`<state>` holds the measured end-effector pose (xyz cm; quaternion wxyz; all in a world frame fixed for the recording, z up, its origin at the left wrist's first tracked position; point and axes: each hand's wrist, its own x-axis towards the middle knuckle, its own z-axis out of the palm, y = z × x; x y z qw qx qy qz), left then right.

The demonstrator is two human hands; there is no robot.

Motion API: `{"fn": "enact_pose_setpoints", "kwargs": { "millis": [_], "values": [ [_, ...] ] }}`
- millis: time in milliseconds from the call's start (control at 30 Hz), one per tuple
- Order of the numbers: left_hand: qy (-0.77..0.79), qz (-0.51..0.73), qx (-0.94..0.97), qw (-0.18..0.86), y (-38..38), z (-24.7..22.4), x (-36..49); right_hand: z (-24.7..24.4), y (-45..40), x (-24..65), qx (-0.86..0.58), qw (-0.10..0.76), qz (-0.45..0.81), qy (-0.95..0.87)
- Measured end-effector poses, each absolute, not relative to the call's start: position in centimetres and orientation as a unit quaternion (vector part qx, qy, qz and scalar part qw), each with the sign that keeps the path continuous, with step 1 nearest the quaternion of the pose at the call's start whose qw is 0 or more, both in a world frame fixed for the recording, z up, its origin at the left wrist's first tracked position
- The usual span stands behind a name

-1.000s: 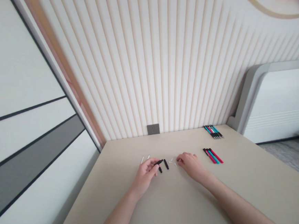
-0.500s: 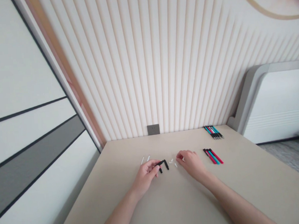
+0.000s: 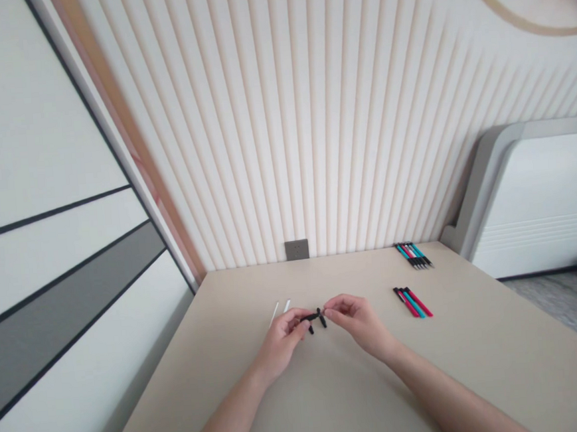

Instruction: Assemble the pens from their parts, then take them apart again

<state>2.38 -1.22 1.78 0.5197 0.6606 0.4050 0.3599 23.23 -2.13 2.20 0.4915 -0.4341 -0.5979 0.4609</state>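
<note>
Near the middle of the table, my left hand (image 3: 282, 339) pinches a black pen part (image 3: 310, 317) that points to the right. My right hand (image 3: 354, 320) is closed at the right end of that part, its fingertips pressed together; what they hold is too small to name. Two more black pen parts, one (image 3: 323, 322) by the fingertips and one (image 3: 311, 330) beside my left thumb, lie on the table. Behind my left hand are two thin white sticks (image 3: 287, 304).
On the beige table (image 3: 303, 401), red and teal pen barrels (image 3: 412, 303) lie to the right of my right hand. Farther back sits a row of several pens (image 3: 414, 256). A ribbed wall with a dark socket (image 3: 297, 249) rises behind the table.
My right hand has moved left from beside the small white pieces to the end of the black part. Those white pieces are now hidden. My left hand has stayed nearly still.
</note>
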Motion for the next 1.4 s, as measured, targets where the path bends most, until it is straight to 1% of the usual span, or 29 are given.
{"fn": "enact_pose_setpoints", "kwargs": {
  "millis": [267, 467, 700, 767, 833, 900, 1000, 1067, 1200, 1400],
  "values": [
    [0.39, 0.366, 0.653, 0.536, -1.4, 2.0, 2.5, 2.8, -2.5, 22.9, -0.463, 0.481, 0.397, -0.63],
    [0.385, 0.356, 0.657, 0.542, -1.5, 1.9, 2.5, 2.2, -2.9, 22.3, -0.449, 0.465, 0.387, -0.658],
    [0.381, 0.341, 0.7, 0.499, -2.7, 2.4, 3.2, 2.2, -3.2, 21.9, -0.443, 0.449, 0.392, -0.67],
    [0.383, 0.34, 0.717, 0.473, -2.9, 2.5, 3.3, 2.1, -3.2, 21.8, -0.451, 0.449, 0.384, -0.669],
    [0.397, 0.344, 0.74, 0.421, -2.6, 2.6, 3.0, 2.0, -3.2, 21.8, -0.461, 0.461, 0.371, -0.661],
    [0.424, 0.354, 0.767, 0.327, -1.9, 2.5, 2.1, 1.8, -3.0, 21.9, -0.473, 0.479, 0.359, -0.646],
    [0.487, 0.347, 0.788, 0.148, -0.5, 2.3, 0.4, 1.4, -2.7, 22.2, -0.493, 0.496, 0.342, -0.628],
    [0.53, 0.306, 0.787, 0.085, 0.2, 2.2, -0.7, 1.3, -2.5, 22.4, -0.504, 0.498, 0.327, -0.626],
    [0.6, 0.215, 0.77, 0.038, 0.8, 1.8, -1.8, 1.3, -2.7, 22.4, -0.51, 0.49, 0.296, -0.642],
    [0.645, 0.162, 0.745, 0.05, 1.0, 1.3, -2.4, 1.3, -3.0, 22.2, -0.487, 0.455, 0.281, -0.691]
  ]
}}
